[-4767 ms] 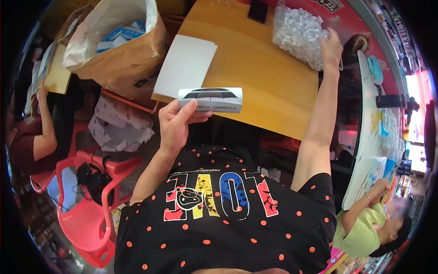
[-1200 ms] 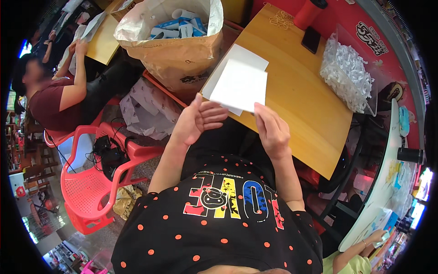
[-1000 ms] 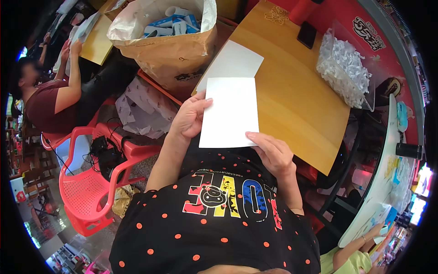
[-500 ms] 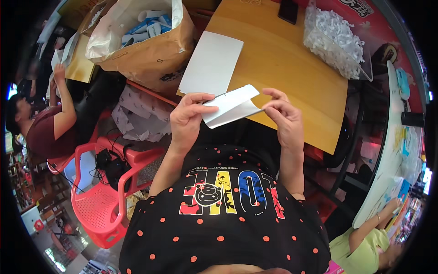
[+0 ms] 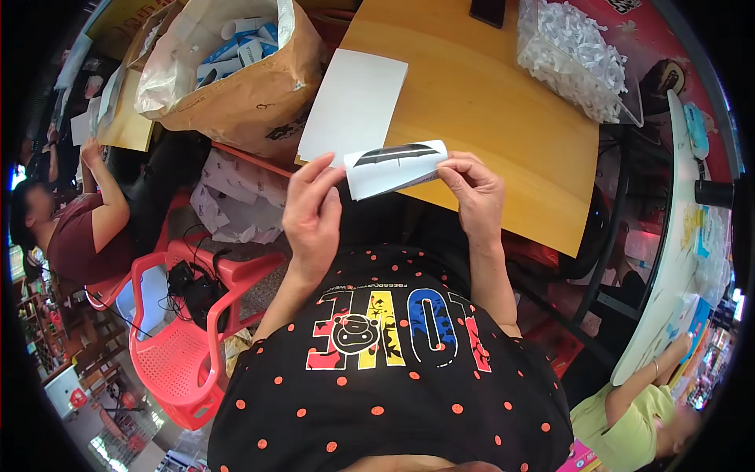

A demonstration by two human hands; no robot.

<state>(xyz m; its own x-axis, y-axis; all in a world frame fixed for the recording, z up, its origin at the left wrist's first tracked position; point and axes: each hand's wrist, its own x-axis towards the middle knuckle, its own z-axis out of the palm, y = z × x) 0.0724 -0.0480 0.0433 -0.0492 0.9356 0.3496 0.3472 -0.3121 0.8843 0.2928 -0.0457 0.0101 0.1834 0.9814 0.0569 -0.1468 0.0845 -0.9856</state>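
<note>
A curled white paper sleeve (image 5: 381, 181) with a black umbrella picture on it hangs in front of my chest, just over the near edge of the table. My right hand (image 5: 478, 200) pinches its right end between thumb and fingers. At the other end, my left hand (image 5: 309, 224) has its fingers stretched out and apart, fingertips at or close to the sleeve's left edge; whether they press on it is hard to see. Beyond the sleeve, a stack of white sheets (image 5: 355, 102) lies on the wooden table (image 5: 503, 141).
A large brown paper bag (image 5: 244, 110) holding blue and white rolled sleeves stands at the far left. A clear bin (image 5: 578, 71) of white strips and a dark phone (image 5: 487, 11) are on the table's far side. A red chair (image 5: 177, 366) stands left; people work at both sides.
The paper sleeve has turned over, so the umbrella picture now faces up. My left fingers have opened from their grip, and my right hand has closed on the right end.
</note>
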